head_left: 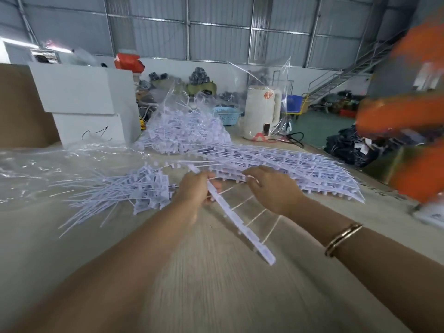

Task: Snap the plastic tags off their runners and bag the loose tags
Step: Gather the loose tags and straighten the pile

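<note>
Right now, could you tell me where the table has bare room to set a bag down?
The near table, between the forearms, is bare. Crowded: loose tags left, stacked runners beyond the hands, clear plastic far left.

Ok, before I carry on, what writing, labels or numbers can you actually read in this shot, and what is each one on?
White box: a handwritten mark, roughly "C 1", too loose to be sure.
White kettle: a red emblem near the top, too blurred to read.
Table right edge: dark printed letters, too small and smeared to read.
Nothing legible on the tags, the runner or the plastic bags.
</note>
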Action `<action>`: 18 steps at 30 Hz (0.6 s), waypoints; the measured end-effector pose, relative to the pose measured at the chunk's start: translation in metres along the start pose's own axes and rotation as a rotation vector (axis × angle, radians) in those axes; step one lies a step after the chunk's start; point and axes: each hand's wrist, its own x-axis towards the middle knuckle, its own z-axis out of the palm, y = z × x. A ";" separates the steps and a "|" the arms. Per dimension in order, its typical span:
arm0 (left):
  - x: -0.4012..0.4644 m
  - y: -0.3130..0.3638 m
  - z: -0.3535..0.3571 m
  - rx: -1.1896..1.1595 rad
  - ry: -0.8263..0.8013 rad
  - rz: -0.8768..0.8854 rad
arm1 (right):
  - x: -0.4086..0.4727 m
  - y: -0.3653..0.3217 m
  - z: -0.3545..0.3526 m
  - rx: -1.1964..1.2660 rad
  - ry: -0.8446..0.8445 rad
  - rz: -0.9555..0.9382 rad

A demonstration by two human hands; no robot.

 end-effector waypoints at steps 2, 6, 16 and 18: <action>-0.005 0.004 -0.013 0.008 -0.028 -0.032 | 0.007 0.016 0.008 -0.244 -0.081 0.018; -0.010 0.006 -0.029 0.093 -0.069 0.003 | 0.018 0.023 0.030 -0.476 -0.149 -0.034; -0.008 0.029 -0.098 0.451 -0.377 0.204 | 0.027 0.030 0.026 -0.272 0.097 0.061; -0.008 0.019 -0.099 0.564 -0.478 0.134 | 0.023 0.017 0.016 0.094 0.324 0.039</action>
